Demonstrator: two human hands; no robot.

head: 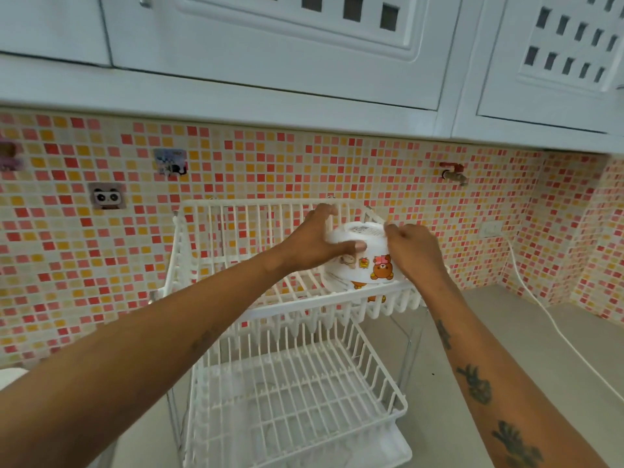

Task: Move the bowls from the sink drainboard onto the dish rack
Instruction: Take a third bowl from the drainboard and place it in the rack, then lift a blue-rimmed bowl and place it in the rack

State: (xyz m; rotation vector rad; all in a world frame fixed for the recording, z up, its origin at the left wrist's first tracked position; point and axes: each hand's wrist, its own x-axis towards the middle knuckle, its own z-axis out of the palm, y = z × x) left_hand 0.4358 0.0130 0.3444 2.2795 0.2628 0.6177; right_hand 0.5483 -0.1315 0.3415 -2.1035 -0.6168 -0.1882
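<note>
A white bowl [363, 261] with bear pictures is upside down in the right part of the top tier of a white two-tier dish rack [219, 231]. It seems to rest on another bear-printed bowl [366, 288], mostly hidden beneath it. My left hand [314, 239] grips the upper bowl's left side, thumb across its front. My right hand [417, 253] holds its right side, fingers curled over the base rim. The sink drainboard is out of sight.
The rack's lower tier [293, 393] holds nothing, with a white drip tray [388, 450] below. A grey counter [506, 332] runs to the right with a white cable [553, 332] across it. A wall tap [454, 173] and stick-on hooks [169, 162] sit on the tiled wall.
</note>
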